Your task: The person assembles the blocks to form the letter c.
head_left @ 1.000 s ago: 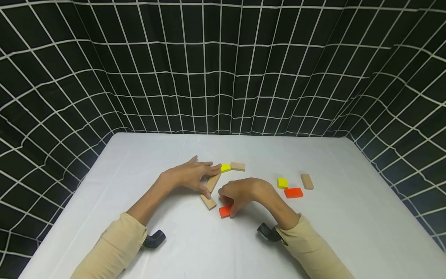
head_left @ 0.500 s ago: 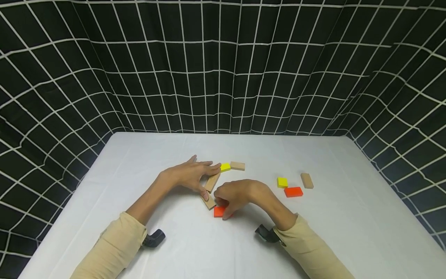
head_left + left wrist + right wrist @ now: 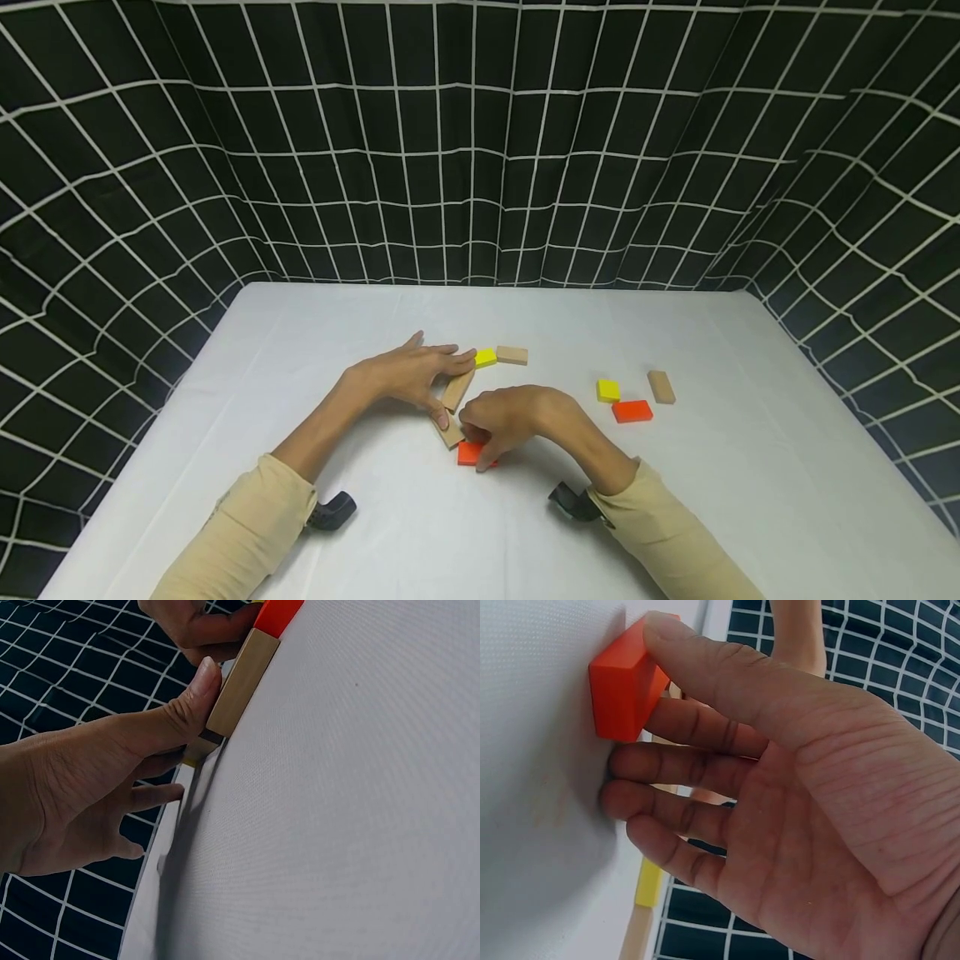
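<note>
My right hand pinches a red wooden block between thumb and index finger. In the right wrist view the thumb lies on the red block's edge, with the other fingers loosely bent. The red block meets the near end of a plain wooden block. My left hand is spread over the row, its thumb on that plain block. Its forefinger reaches where a second plain block meets a yellow block. The hand covers part of both plain blocks.
Another plain block continues the curved row beyond the yellow one. To the right lie a loose yellow block, a red block and a plain block. A dark cloth with white grid lines surrounds the white table.
My right hand has slid the red block a little to the left, up to the plain block's near end. The left hand has stayed in place.
</note>
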The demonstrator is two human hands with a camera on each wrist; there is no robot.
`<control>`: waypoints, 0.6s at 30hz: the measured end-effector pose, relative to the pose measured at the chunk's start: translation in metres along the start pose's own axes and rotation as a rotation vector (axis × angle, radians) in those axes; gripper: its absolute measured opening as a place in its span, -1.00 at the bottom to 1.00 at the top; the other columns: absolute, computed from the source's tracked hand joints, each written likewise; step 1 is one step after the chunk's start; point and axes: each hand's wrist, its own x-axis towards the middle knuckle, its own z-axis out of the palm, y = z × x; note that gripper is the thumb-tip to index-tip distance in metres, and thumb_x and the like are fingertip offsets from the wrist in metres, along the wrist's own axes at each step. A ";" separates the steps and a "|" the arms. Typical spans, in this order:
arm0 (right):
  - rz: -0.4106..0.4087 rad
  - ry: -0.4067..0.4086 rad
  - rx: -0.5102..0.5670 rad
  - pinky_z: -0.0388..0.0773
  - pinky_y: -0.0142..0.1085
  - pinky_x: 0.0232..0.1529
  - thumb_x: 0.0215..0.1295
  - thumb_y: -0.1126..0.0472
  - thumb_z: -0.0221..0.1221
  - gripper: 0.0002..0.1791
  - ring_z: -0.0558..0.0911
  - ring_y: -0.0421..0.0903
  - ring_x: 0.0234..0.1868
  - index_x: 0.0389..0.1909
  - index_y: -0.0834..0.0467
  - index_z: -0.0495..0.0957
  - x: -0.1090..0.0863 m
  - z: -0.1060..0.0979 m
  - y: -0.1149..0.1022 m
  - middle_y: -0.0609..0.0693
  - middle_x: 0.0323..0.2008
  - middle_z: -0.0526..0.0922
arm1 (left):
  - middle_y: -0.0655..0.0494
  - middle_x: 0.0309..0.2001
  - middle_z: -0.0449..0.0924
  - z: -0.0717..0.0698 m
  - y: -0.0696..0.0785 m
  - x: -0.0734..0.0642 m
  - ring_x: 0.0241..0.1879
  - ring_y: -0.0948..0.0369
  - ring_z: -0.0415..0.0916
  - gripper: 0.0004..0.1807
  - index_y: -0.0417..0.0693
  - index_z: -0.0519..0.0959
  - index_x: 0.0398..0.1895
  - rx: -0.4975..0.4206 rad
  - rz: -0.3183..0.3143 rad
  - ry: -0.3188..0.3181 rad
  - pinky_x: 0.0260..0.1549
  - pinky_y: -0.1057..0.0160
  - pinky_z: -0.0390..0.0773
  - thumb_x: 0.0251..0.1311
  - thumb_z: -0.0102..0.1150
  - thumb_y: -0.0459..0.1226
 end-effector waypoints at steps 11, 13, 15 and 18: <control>0.012 -0.010 -0.005 0.45 -0.41 -0.25 0.31 -0.03 0.43 -0.75 0.49 -0.26 -0.37 -0.33 -0.06 0.54 0.001 -0.001 0.002 -0.20 -0.45 0.51 | 0.26 0.69 0.02 0.000 -0.001 0.000 0.70 0.01 -0.01 0.20 0.16 0.19 0.65 0.014 0.003 0.005 0.57 -0.51 -0.23 -0.10 0.50 0.24; 0.019 -0.013 -0.015 0.45 -0.41 -0.25 0.33 -0.01 0.42 -0.77 0.49 -0.26 -0.37 -0.33 -0.06 0.54 0.001 -0.001 0.001 -0.20 -0.45 0.51 | 0.27 0.70 0.02 0.000 -0.001 0.001 0.70 0.01 -0.01 0.20 0.17 0.19 0.65 0.017 0.003 0.004 0.57 -0.51 -0.23 -0.10 0.51 0.24; 0.022 -0.015 -0.017 0.45 -0.41 -0.25 0.33 -0.01 0.42 -0.77 0.49 -0.26 -0.37 -0.33 -0.06 0.54 0.002 0.000 0.001 -0.20 -0.45 0.50 | 0.27 0.70 0.01 0.000 0.000 0.001 0.70 0.02 -0.01 0.19 0.17 0.18 0.65 0.019 0.000 0.001 0.58 -0.50 -0.23 -0.09 0.50 0.24; 0.021 -0.014 -0.018 0.44 -0.41 -0.26 0.33 -0.01 0.41 -0.77 0.49 -0.26 -0.38 -0.33 -0.06 0.54 0.001 0.000 0.002 -0.19 -0.46 0.51 | 0.27 0.70 0.01 0.000 0.000 0.001 0.71 0.01 -0.02 0.19 0.17 0.18 0.65 0.017 -0.002 -0.003 0.58 -0.50 -0.23 -0.09 0.51 0.24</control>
